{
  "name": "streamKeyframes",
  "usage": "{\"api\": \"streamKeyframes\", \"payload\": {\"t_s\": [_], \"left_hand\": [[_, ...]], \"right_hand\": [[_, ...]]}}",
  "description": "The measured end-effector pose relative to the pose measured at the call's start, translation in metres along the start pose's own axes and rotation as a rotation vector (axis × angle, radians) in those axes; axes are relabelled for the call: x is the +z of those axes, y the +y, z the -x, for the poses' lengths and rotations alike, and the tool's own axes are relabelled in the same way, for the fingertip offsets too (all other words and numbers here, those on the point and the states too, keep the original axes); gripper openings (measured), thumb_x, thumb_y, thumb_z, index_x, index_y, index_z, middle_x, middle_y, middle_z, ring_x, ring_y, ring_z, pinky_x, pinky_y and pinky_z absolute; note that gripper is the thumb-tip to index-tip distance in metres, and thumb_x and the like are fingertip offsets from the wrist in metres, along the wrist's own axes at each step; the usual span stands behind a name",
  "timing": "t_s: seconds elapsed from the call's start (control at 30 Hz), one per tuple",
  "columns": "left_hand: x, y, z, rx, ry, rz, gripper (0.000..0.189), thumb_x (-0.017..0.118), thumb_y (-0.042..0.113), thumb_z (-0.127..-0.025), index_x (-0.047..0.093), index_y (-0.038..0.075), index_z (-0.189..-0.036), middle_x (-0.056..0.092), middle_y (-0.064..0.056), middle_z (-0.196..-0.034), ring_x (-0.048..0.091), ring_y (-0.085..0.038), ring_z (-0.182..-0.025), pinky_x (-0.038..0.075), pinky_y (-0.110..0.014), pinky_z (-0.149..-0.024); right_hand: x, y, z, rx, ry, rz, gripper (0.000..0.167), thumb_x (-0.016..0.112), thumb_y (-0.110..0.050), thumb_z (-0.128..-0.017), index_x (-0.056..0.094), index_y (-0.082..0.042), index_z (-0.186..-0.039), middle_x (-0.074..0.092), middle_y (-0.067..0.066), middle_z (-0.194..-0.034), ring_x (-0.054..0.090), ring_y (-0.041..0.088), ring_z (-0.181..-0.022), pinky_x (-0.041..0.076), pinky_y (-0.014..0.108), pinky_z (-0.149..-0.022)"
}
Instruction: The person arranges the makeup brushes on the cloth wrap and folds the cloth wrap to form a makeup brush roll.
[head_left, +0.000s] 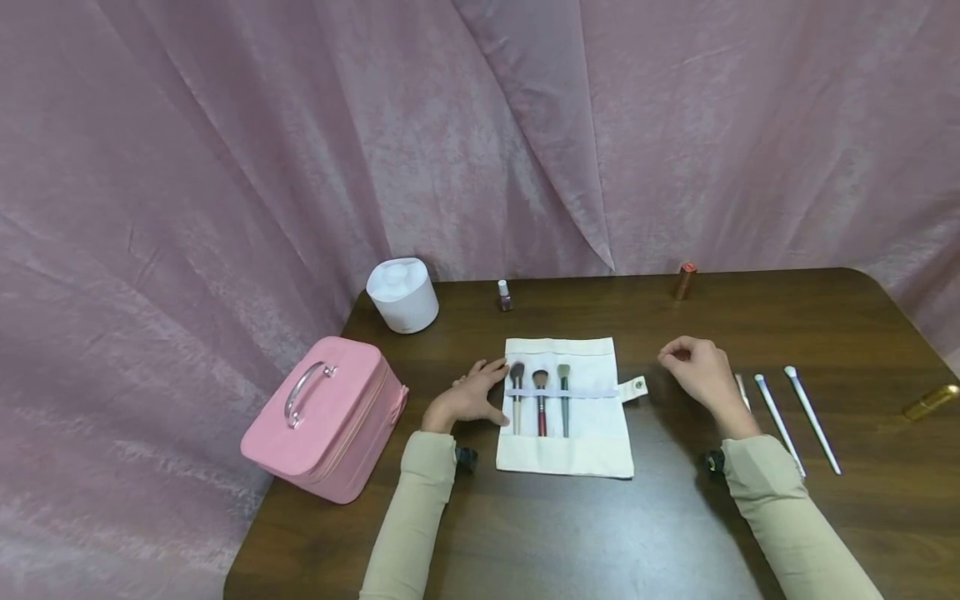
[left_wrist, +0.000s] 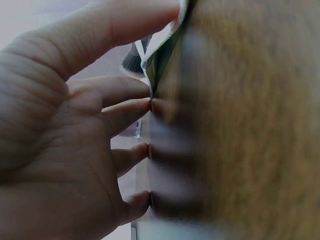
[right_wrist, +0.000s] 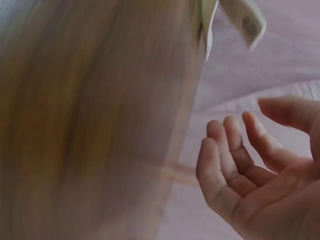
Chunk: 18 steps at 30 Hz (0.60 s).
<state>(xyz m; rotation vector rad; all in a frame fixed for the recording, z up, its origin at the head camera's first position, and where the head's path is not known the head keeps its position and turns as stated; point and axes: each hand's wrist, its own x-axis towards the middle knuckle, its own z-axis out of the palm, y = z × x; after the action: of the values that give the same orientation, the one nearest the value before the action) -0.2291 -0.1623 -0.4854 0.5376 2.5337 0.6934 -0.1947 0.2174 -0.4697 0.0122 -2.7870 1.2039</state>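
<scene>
A white cloth brush roll (head_left: pixel 592 417) lies unfolded on the table. Three makeup brushes are tucked under its band: one with dark bristles (head_left: pixel 517 375), one with a red handle (head_left: pixel 542 412) and one with green bristles (head_left: pixel 565 375). At the roll's left edge is my left hand (head_left: pixel 471 395), fingers extended. Its thumb (left_wrist: pixel 145 20) touches the cloth's edge in the left wrist view, with fingertips down at the table. My right hand (head_left: pixel 703 375) hovers right of the snap strap (head_left: pixel 633 389), fingers loosely bent around nothing.
White-handled brushes (head_left: pixel 813 421) lie to the right, one partly hidden by my right hand. A pink case (head_left: pixel 322 417) stands left. Along the back are a white container (head_left: pixel 405 300), a nail polish bottle (head_left: pixel 505 297) and a brown tube (head_left: pixel 685 282). A gold tube (head_left: pixel 930 402) lies far right.
</scene>
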Motion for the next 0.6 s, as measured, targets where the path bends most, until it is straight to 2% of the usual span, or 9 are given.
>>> {"api": "streamKeyframes", "payload": {"t_s": [0.2, 0.37, 0.47, 0.6], "left_hand": [[-0.001, 0.003, 0.001, -0.005, 0.001, 0.009, 0.095, 0.087, 0.020, -0.081, 0.033, 0.011, -0.159, 0.019, -0.004, -0.168, 0.003, -0.033, -0.154, 0.009, -0.070, -0.114], [-0.001, 0.001, 0.001, -0.001, -0.001, 0.003, 0.095, 0.086, 0.021, -0.082, 0.033, 0.011, -0.160, 0.019, -0.004, -0.168, 0.003, -0.033, -0.154, 0.009, -0.070, -0.114], [-0.001, 0.000, 0.000, 0.005, 0.000, 0.006, 0.095, 0.087, 0.020, -0.081, 0.033, 0.011, -0.159, 0.019, -0.004, -0.168, 0.003, -0.033, -0.154, 0.009, -0.071, -0.113], [0.000, 0.001, 0.000, 0.007, -0.004, 0.013, 0.095, 0.086, 0.020, -0.082, 0.033, 0.011, -0.159, 0.018, -0.004, -0.168, 0.002, -0.033, -0.154, 0.008, -0.070, -0.114]], "right_hand": [[-0.022, 0.011, 0.007, -0.011, -0.059, 0.165, 0.028, 0.065, -0.013, -0.095, 0.065, 0.011, -0.111, 0.067, 0.029, -0.104, 0.062, 0.047, -0.094, 0.047, 0.059, -0.076], [-0.035, 0.018, 0.016, 0.012, -0.076, 0.364, 0.019, 0.064, -0.008, -0.087, 0.060, 0.010, -0.094, 0.058, 0.032, -0.091, 0.058, 0.056, -0.082, 0.045, 0.059, -0.059], [-0.037, 0.022, 0.020, 0.052, -0.074, 0.426, 0.012, 0.062, -0.004, -0.082, 0.057, 0.007, -0.082, 0.054, 0.030, -0.081, 0.056, 0.051, -0.070, 0.042, 0.055, -0.052], [-0.039, 0.024, 0.022, 0.098, -0.106, 0.444, 0.012, 0.062, -0.002, -0.083, 0.056, 0.004, -0.075, 0.055, 0.025, -0.072, 0.053, 0.039, -0.061, 0.041, 0.050, -0.050]]}}
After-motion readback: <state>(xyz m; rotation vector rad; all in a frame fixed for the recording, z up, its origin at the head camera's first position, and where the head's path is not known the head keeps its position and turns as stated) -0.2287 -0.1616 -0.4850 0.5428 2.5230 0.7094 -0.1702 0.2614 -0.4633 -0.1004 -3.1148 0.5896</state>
